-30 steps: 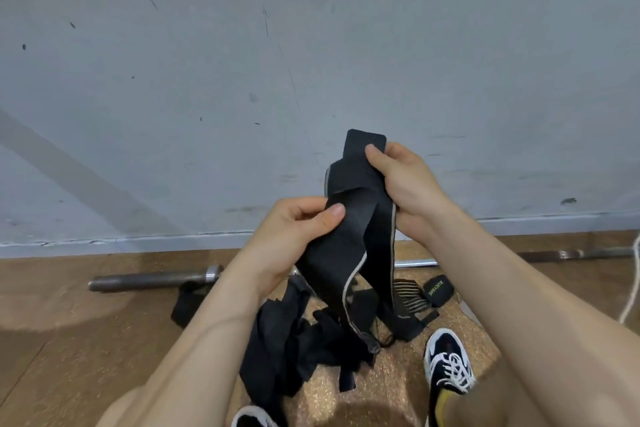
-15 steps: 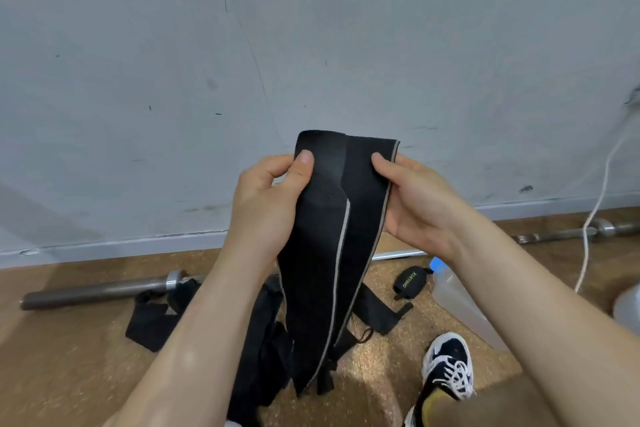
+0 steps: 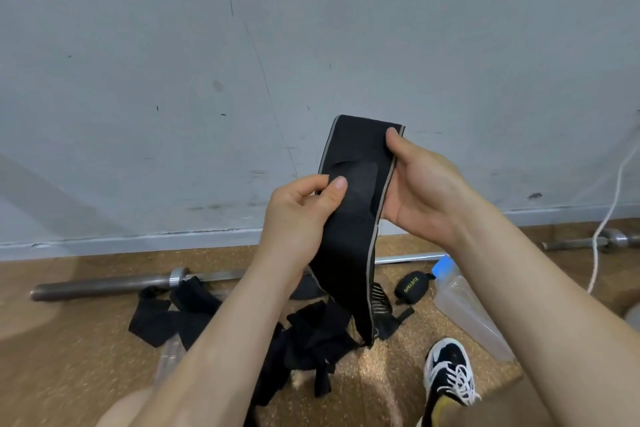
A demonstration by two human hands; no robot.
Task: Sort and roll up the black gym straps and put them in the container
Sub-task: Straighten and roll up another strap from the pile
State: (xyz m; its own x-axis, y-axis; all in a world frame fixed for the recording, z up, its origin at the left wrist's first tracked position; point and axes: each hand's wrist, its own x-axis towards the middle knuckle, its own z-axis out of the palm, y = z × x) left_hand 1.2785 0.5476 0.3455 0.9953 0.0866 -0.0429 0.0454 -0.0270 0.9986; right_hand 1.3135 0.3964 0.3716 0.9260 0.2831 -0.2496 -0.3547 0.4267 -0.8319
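I hold a wide black strap with grey edges [image 3: 349,236] upright in front of the grey wall. My right hand [image 3: 422,191] grips its upper right edge, thumb on the top corner. My left hand [image 3: 301,208] pinches its left edge lower down, thumb on the dark patch. The strap's tail hangs to the floor. A heap of loose black straps [image 3: 304,333] lies on the floor below my arms. A small rolled black strap with yellow lettering [image 3: 412,286] lies to the right. A clear plastic container with a blue cap [image 3: 464,308] lies on its side next to it.
A steel barbell [image 3: 114,282] lies along the base of the wall [image 3: 173,80], its other end [image 3: 609,239] at the right. A white cord [image 3: 613,204] hangs at the right. My black and white shoe [image 3: 446,371] rests on the cork-coloured floor [image 3: 69,357].
The strap was doubled with two layers side by side; now a single flat width faces me. My left hand slid lower along its left edge, and my right hand stayed at the top.
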